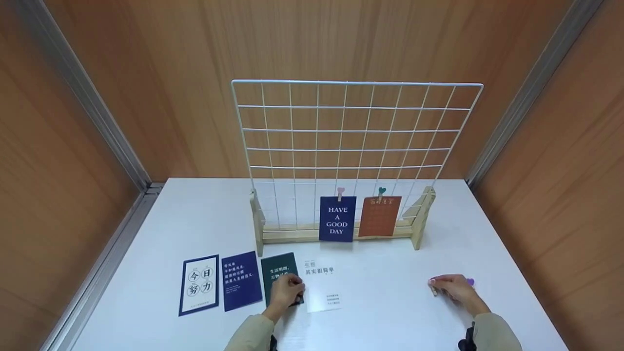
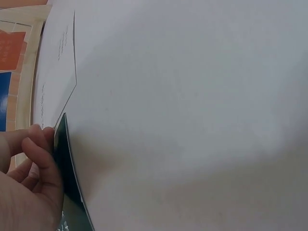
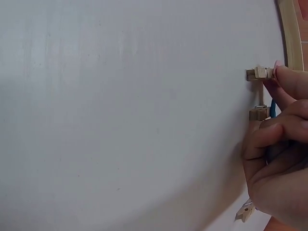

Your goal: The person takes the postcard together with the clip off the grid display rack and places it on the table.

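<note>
My left hand (image 1: 286, 291) pinches the right edge of a dark green card (image 1: 278, 263) with white writing. In the left wrist view that green card (image 2: 69, 166) is tilted up off the table along one edge, beside the curled fingers (image 2: 43, 161). On the right, my right hand (image 1: 456, 287) pinches a small wooden clothespin (image 3: 260, 73) with a pink end between thumb and forefinger. A second clothespin (image 3: 260, 113) with a blue end lies just beside the fingers. Near the heel of the hand is a third clothespin (image 3: 245, 211). A white card (image 1: 324, 297) lies right of the green one.
Behind the hands stands a white wire grid (image 1: 354, 130) on a wooden base (image 1: 287, 236). Clothespins hold a navy card (image 1: 337, 222) and an orange card (image 1: 380, 219) on it. A blue-bordered card (image 1: 199, 285) and a dark blue card (image 1: 242, 282) lie left on the white table (image 1: 390, 312).
</note>
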`<state>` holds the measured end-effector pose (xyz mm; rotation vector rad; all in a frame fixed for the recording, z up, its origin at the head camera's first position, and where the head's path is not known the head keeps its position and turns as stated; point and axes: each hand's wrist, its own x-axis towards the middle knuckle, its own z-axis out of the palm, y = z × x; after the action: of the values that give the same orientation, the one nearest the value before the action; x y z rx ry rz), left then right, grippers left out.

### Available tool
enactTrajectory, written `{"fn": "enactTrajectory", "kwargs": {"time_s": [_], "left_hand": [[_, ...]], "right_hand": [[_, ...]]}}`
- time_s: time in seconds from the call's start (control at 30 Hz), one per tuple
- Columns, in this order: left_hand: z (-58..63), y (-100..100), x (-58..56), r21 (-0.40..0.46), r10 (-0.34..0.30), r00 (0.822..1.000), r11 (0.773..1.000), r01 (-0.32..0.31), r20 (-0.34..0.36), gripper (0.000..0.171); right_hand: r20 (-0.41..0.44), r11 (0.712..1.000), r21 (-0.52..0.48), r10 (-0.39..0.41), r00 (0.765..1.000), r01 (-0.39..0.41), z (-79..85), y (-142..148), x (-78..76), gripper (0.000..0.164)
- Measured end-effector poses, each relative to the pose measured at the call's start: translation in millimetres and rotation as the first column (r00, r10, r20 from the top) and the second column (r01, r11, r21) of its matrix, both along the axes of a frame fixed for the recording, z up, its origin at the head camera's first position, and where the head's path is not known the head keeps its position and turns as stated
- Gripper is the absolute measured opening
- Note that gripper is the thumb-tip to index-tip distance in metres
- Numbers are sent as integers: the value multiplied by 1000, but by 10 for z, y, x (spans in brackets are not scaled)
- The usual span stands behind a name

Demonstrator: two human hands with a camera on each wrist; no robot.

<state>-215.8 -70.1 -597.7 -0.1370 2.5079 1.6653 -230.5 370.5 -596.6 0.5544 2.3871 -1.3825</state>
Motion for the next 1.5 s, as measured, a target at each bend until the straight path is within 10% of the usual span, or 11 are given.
{"fn": "enactTrajectory", "kwargs": {"time_s": [0.5, 1.5], "left_hand": [[36, -32, -53, -2, 26, 1000, 1000, -26, -1, 11], [340, 62, -429, -161, -43, 991, 987, 23, -126, 25]], "right_hand": [[-193, 997, -73, -44, 980, 31, 89, -115, 22, 33], [-401, 975, -189, 31, 916, -116, 626, -807, -570, 34]]}}
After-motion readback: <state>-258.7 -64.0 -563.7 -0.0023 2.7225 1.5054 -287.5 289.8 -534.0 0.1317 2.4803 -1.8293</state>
